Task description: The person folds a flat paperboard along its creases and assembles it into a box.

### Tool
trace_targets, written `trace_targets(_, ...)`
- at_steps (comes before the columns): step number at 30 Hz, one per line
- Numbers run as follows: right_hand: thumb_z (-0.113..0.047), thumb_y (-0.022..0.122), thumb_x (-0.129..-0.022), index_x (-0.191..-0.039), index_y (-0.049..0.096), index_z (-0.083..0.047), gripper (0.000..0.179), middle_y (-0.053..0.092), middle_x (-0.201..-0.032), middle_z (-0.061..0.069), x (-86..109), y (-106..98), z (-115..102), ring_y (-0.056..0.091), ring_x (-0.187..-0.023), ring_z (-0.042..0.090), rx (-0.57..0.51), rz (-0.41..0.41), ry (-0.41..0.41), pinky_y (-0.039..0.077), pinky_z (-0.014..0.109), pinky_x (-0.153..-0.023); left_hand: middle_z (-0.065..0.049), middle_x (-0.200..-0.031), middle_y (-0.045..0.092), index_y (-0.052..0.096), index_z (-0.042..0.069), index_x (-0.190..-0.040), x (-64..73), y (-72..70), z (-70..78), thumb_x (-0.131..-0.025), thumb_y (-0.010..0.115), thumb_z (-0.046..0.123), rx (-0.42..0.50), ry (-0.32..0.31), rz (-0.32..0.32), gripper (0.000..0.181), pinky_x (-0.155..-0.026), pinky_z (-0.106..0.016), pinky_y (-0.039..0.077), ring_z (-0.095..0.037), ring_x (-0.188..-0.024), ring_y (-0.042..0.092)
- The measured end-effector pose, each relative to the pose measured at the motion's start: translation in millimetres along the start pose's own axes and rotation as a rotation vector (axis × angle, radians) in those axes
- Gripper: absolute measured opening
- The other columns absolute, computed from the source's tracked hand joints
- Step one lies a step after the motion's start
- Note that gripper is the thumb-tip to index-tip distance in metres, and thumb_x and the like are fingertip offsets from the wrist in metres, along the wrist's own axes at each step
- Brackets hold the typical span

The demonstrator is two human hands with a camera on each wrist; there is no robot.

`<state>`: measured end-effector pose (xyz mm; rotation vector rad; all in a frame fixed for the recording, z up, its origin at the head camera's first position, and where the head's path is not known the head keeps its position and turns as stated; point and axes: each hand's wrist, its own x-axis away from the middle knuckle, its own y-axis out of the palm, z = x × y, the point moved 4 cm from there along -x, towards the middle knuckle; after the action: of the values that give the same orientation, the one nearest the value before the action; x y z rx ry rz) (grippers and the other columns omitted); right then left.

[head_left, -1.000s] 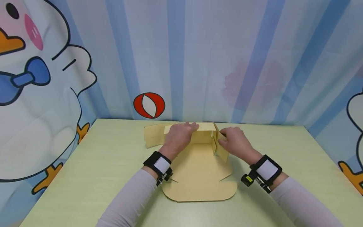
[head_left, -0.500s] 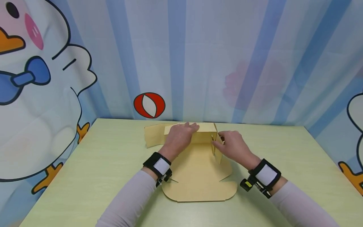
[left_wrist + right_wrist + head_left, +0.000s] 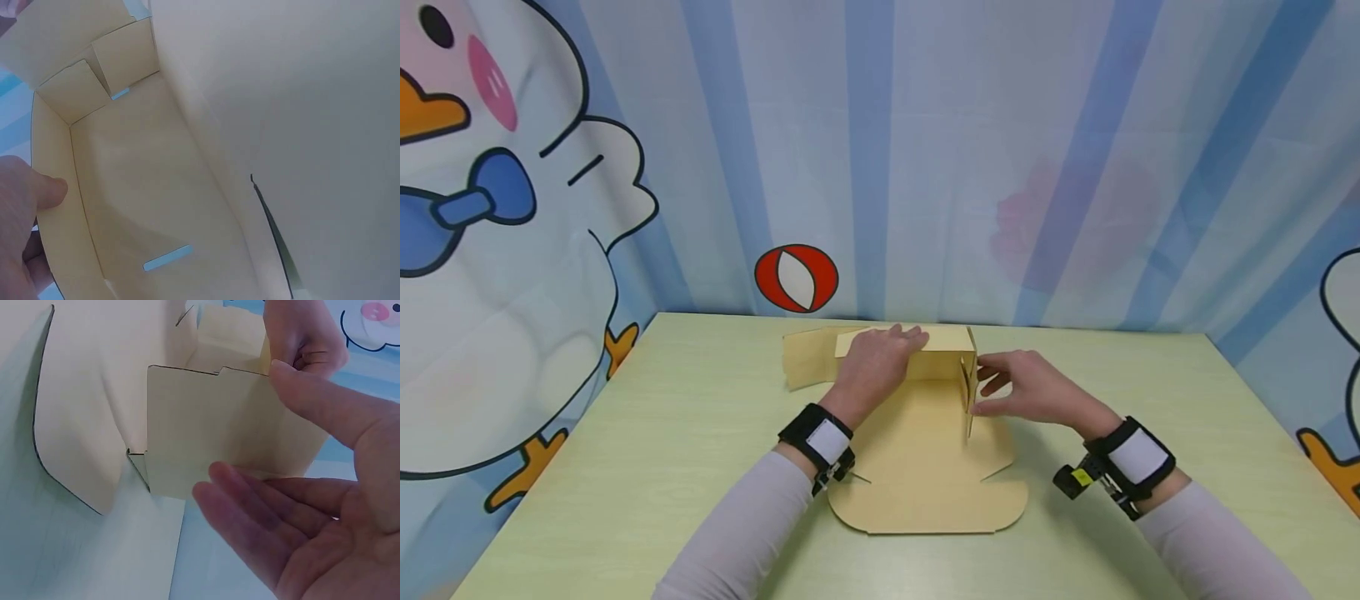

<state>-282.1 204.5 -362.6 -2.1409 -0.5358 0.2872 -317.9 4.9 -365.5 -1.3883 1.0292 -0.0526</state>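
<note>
A tan cardboard box (image 3: 917, 450), partly folded, lies on the table with its far wall raised. My left hand (image 3: 880, 358) grips that wall; in the left wrist view the thumb (image 3: 53, 190) lies inside it and the fingers are outside. My right hand (image 3: 1037, 385) is at the right end, its fingers fairly straight and spread. There it touches the outer face and edge of an upright side flap (image 3: 231, 419), without curling round it. Two small tabs (image 3: 125, 56) stand inside that end. Another flap (image 3: 808, 358) sticks out at the left end.
The light table (image 3: 625, 467) extends around the box. A curtain (image 3: 925, 167) with blue stripes and cartoon figures hangs behind its far edge. The box's rounded front panel (image 3: 925, 508) lies flat toward me.
The right side flap has swung inward from an outward slant to nearly upright. My right hand has gone from pinching it to touching it with spread fingers. My left hand has stayed put.
</note>
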Motion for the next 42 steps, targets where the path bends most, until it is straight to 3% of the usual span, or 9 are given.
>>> trace_targets(4,-0.028,0.08,-0.083,-0.129,0.058,0.005,0.061,0.071,-0.116,0.019,-1.7,-0.4,3.2,0.073,-0.095,0.024,0.009,0.033,-0.002,0.059,0.043,-0.086,0.002,-0.115,0.075,0.072,0.023,-0.115,0.4,0.5,-0.1,-0.092,0.062,0.0,-0.002,0.005,0.008,0.034,-0.045,-0.022,0.045,-0.019,-0.054,0.062)
trace_targets(11,-0.035,0.082,-0.08,-0.104,0.068,-0.008,0.039,0.073,-0.094,0.007,-9.2,6.4,7.0,0.07,-0.079,0.014,0.054,0.166,0.027,0.057,0.029,-0.068,0.003,-0.115,0.075,0.072,0.023,-0.117,-0.2,0.2,0.3,-0.092,0.064,0.003,-0.011,0.005,-0.006,0.032,-0.05,-0.022,0.05,-0.019,-0.056,0.064)
trace_targets(20,-0.04,0.083,-0.078,-0.1,0.064,-0.007,0.044,0.071,-0.095,0.012,-17.4,13.3,8.1,0.069,-0.073,0.015,0.094,0.214,0.084,0.056,0.028,-0.064,0.004,-0.115,0.075,0.072,0.023,-0.116,0.3,-0.1,0.1,-0.092,0.064,0.003,-0.017,0.016,-0.005,0.032,-0.051,-0.022,0.05,-0.019,-0.056,0.063)
trace_targets(31,-0.046,0.084,-0.075,-0.085,0.058,-0.008,0.047,0.061,-0.071,0.003,-26.1,17.8,8.5,0.055,-0.06,0.014,0.207,0.346,0.098,0.044,0.026,-0.056,0.003,-0.114,0.075,0.072,0.022,-0.116,-0.2,-2.3,1.5,-0.092,0.065,0.004,-0.002,0.032,-0.003,0.031,-0.054,-0.023,0.053,-0.018,-0.058,0.064)
trace_targets(42,-0.042,0.083,-0.077,-0.081,0.055,-0.006,0.045,0.055,-0.063,0.005,-30.6,20.6,5.8,0.05,-0.053,0.015,0.205,0.404,0.139,0.038,0.026,-0.05,0.003,-0.115,0.075,0.072,0.023,-0.118,-0.2,-0.8,1.3,-0.091,0.066,0.005,-0.018,0.026,-0.03,0.032,-0.055,-0.023,0.054,-0.018,-0.059,0.065)
